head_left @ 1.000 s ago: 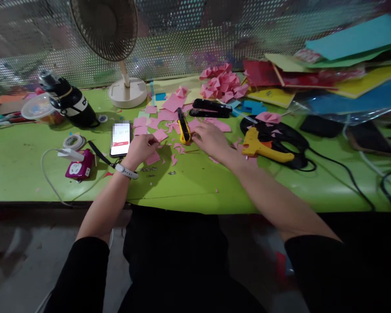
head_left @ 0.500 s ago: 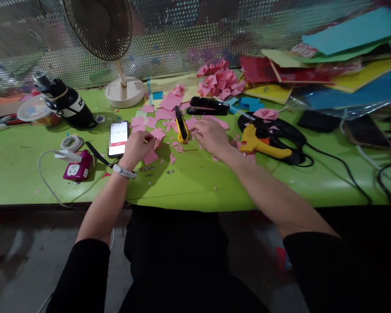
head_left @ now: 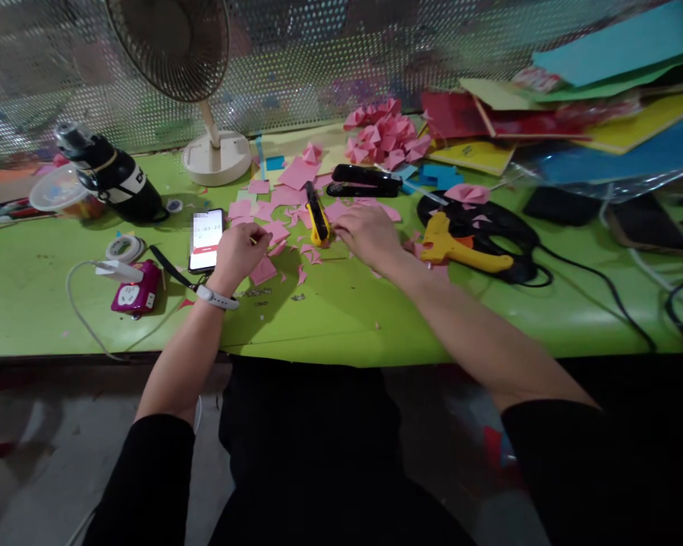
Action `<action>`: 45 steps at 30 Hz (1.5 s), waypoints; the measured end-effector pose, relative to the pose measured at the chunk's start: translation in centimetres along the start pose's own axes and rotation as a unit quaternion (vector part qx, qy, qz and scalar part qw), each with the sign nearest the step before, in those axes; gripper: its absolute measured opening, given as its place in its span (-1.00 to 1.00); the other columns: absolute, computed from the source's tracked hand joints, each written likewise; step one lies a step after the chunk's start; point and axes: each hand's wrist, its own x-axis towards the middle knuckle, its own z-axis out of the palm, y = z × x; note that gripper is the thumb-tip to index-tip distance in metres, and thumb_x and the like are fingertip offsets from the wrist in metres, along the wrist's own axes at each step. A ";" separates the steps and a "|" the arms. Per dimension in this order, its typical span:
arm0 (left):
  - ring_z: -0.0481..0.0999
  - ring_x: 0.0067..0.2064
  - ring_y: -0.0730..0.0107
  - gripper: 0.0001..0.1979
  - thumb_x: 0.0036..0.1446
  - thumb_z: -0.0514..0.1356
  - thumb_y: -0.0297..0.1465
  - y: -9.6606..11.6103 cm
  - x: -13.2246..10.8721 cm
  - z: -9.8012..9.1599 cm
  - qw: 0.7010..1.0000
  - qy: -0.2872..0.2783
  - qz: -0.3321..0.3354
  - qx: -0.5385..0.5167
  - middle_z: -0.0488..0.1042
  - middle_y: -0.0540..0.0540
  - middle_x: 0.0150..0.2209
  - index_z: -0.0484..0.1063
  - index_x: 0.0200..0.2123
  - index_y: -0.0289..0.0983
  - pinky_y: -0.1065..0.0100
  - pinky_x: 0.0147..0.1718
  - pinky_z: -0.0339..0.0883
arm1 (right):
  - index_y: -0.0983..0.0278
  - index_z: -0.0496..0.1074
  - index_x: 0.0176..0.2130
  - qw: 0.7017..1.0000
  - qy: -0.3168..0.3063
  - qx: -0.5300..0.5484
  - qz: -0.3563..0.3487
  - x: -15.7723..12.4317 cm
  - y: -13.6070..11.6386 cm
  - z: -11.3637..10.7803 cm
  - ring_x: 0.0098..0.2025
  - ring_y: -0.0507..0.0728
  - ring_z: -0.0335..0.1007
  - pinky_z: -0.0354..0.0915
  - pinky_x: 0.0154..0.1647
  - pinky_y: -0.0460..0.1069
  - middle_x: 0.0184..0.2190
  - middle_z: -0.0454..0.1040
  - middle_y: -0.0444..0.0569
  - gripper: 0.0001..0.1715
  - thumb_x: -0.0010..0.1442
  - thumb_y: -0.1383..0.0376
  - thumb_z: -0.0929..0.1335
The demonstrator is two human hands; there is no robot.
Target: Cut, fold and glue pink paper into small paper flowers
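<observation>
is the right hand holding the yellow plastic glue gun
No, the yellow plastic glue gun lies to the right of the right hand, not touching it.

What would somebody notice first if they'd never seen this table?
Probably the heap of folded pink paper pieces at the back of the bright green table. Next, maybe the yellow plastic glue gun right of the person's right hand, and the round beige fan standing left of the heap.

head-worn view, facing forward and down, above table (head_left: 330, 322)
</observation>
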 end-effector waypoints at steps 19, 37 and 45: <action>0.47 -0.42 0.37 -0.82 0.20 0.22 -0.35 0.1 -0.2 0.2 1.000 -0.012 -0.006 0.009 0.60 -0.14 -0.41 0.53 -0.43 -0.28 0.30 -0.43 0.30 | 0.13 0.60 -0.19 0.994 -0.104 0.002 -0.026 -2.1 -0.3 -3.9 -0.12 0.25 0.50 0.37 -0.13 0.17 -0.16 0.62 0.00 -0.87 0.27 0.28 0.40; 0.46 -0.41 0.37 -0.82 0.08 0.37 -0.27 -0.7 -0.1 -0.2 0.992 -0.115 0.002 0.055 0.58 -0.15 -0.35 0.56 -0.39 -0.28 0.34 -0.47 0.26 | 0.25 0.52 -0.24 0.975 -0.209 0.029 -0.062 -2.2 -0.8 -4.0 -0.14 0.21 0.47 0.26 -0.18 0.09 -0.17 0.57 0.05 -0.84 0.29 0.32 0.32; 0.51 -0.40 0.35 -0.92 0.08 0.35 -0.42 -1.6 0.1 0.3 0.995 -0.096 0.031 0.019 0.58 -0.14 -0.38 0.52 -0.42 -0.28 0.34 -0.46 0.32 | 0.25 0.53 -0.16 0.970 -0.233 0.022 -0.060 -2.2 -0.8 -4.0 -0.14 0.21 0.48 0.26 -0.22 0.08 -0.14 0.58 0.06 -0.81 0.30 0.30 0.32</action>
